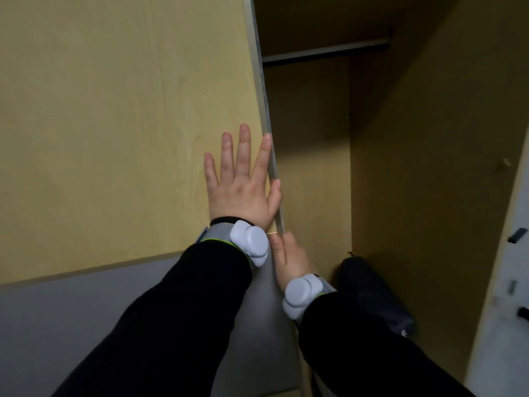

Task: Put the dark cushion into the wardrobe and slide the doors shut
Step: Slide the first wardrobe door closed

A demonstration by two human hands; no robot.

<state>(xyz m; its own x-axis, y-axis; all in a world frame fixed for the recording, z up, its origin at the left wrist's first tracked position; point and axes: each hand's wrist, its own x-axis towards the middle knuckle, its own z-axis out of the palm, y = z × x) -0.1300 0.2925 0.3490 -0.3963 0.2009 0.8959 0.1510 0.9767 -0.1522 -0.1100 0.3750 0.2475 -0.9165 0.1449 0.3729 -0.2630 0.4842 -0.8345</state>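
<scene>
Against the face of the sliding door (120, 116), the left hand (243, 193) lies flat with fingers spread, thumb at the door's edge. Just below it, the right hand (292, 256) curls around that edge. Right of the door, the dark cushion (375, 293) sits low inside the open wardrobe (429, 138).

The dark cushion (372, 293) lies low inside the wardrobe (429, 167), leaning at the bottom by the right wall. The light wood door (114, 124) covers the left side. The right side is open.
</scene>
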